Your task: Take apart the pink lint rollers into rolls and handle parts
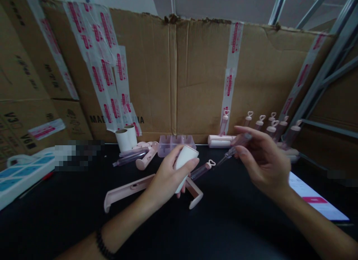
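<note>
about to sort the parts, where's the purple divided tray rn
In the head view, the tray sits near the middle, against the cardboard wall, just beyond the left hand.

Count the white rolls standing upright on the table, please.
2: the front roll, and the back roll just behind it, toward the right, both before the cardboard.

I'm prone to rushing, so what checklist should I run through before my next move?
1. White roll held in left hand: ok.
2. Slim clear piece held in right hand: ok.
3. Hands apart from each other: ok.
4. Pink frame in one piece: cannot tell, the left hand hides its middle.
5. Lilac tray in full view: not ok, the roll and left hand overlap it.
</note>
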`<state>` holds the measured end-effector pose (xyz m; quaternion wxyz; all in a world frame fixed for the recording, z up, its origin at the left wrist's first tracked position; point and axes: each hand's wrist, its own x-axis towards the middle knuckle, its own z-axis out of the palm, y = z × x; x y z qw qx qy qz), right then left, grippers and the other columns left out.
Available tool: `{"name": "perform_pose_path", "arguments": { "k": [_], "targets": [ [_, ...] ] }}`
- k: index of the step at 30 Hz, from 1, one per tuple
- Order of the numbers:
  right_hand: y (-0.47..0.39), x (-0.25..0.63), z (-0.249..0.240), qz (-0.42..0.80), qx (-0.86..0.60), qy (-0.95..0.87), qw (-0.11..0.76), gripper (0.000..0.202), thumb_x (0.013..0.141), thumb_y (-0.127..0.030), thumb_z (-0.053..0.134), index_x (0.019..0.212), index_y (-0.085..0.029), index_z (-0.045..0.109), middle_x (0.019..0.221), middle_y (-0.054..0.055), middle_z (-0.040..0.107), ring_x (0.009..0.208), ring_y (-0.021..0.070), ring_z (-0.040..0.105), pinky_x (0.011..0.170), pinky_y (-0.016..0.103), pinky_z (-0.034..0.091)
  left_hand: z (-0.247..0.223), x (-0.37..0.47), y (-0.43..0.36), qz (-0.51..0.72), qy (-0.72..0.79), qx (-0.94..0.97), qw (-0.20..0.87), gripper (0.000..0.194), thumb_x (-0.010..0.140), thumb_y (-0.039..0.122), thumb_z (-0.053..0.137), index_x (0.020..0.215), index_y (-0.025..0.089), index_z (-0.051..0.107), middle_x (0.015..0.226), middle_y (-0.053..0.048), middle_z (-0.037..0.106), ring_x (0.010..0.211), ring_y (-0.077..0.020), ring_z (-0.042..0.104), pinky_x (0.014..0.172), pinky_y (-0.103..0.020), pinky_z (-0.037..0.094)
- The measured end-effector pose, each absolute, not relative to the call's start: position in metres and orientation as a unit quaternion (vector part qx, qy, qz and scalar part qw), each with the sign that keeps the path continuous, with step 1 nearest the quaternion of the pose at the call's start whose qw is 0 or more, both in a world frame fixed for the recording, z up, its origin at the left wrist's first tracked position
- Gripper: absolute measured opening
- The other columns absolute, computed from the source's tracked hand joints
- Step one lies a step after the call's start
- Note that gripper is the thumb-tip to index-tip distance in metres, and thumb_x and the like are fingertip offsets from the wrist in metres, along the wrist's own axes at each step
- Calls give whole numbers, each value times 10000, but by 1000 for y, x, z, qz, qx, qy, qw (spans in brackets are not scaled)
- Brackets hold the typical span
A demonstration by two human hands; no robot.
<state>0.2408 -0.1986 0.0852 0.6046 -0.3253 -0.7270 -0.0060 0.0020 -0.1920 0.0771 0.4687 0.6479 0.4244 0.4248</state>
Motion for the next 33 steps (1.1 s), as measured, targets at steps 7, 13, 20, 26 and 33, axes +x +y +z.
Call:
{"name": "perform_pose_path", "arguments": {
  "k": [7,13,20,26,33],
  "targets": [
    [-206,228,82,-7,-170,-699,694,216,923,-96,648,1083,-213,563,980,47,667,831,187,703,613,296,619,75,2,-192,421,460,656,424,620,852,553,678,1351,248,472,790,20,620,416,-92,533,305,-158,387],
    [-207,226,82,-55,-193,-693,692,241,896,-87,684,1060,-213,561,945,40,699,841,204,713,683,354,616,78,2,-193,424,473,656,408,627,835,537,692,1343,229,493,804,7,642,411,-90,526,309,-161,381],
    [-208,223,82,-18,-192,-685,703,252,898,-55,663,1069,-211,564,962,38,696,762,170,710,622,300,627,78,1,-193,437,461,667,389,544,849,498,690,1295,231,528,818,7,642,441,-87,534,341,-165,414],
    [-208,223,83,-33,-191,-692,696,263,888,-40,662,1069,-204,565,949,35,689,773,169,711,624,296,621,76,1,-192,432,466,674,377,553,853,523,677,1306,250,514,829,10,640,433,-90,528,329,-169,405],
    [-208,224,83,-60,-184,-704,683,265,896,-69,673,1090,-217,571,921,39,702,788,195,720,635,330,624,79,2,-194,438,467,674,368,539,842,487,697,1288,229,538,810,7,641,502,-117,565,361,-179,436]
  ]
}}
